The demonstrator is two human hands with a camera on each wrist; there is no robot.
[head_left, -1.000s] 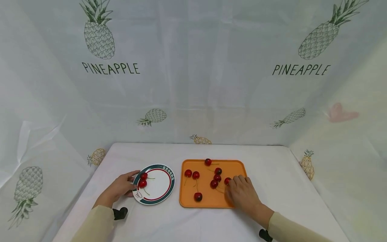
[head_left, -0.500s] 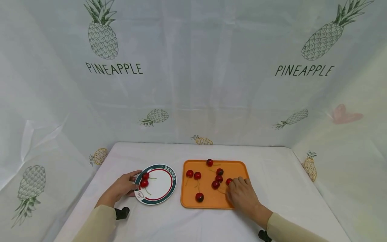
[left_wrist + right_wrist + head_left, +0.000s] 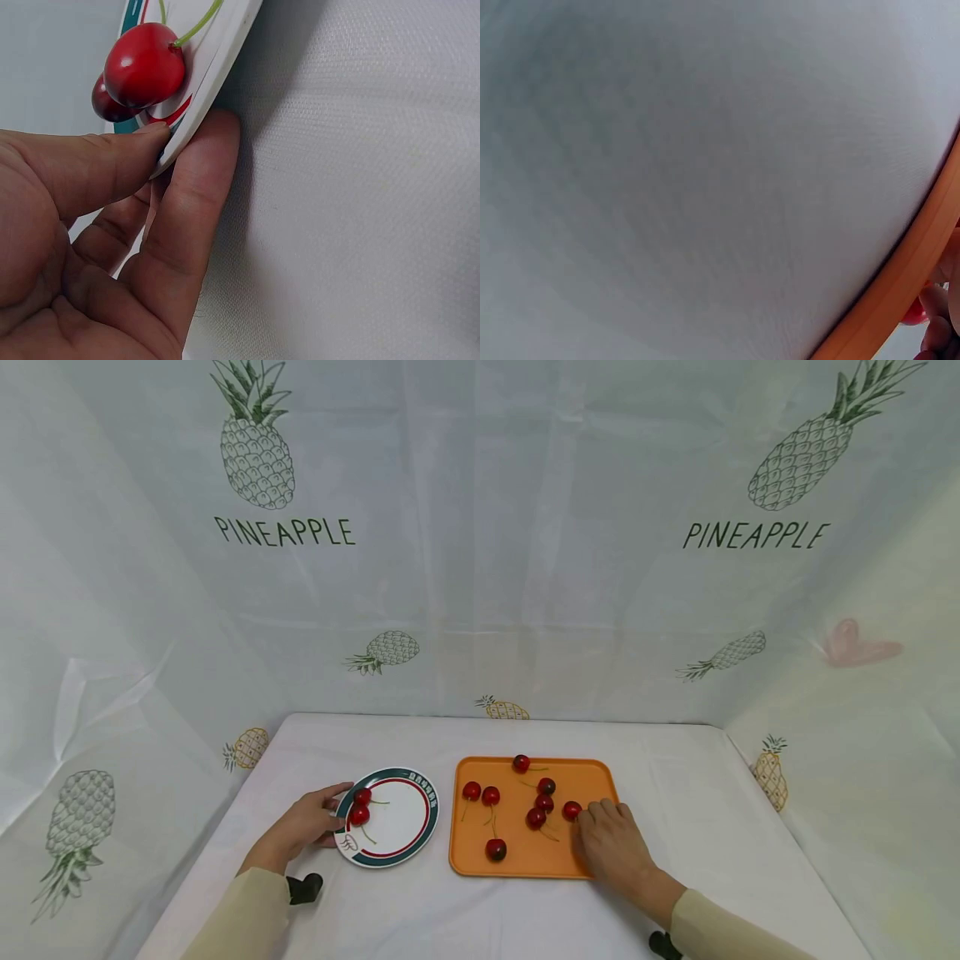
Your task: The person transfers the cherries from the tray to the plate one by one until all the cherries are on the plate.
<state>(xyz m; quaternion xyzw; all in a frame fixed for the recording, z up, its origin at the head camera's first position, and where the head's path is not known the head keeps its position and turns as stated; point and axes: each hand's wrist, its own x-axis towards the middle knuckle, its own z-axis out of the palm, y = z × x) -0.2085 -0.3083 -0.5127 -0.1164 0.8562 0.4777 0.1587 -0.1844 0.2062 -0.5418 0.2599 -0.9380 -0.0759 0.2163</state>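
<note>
My left hand grips the near-left rim of a white plate with a green and red border. In the left wrist view the thumb lies on top of the rim and the fingers are beneath it. Two red cherries with stems sit on the plate. To its right, an orange tray bears several cherries. Over the tray's right side is my right hand, fingers bent down beside a cherry. Its fingertips are mostly hidden, so whether they pinch anything cannot be told.
A white cloth covers the table, and plate and tray stand close together on it. Behind hangs a pale curtain printed with pineapples. The right wrist view shows mostly cloth, with the tray's edge at lower right.
My right hand has shifted slightly right, and the cherry at its fingertips shows more fully. The left hand still holds the plate in place. The whole view has shifted a little.
</note>
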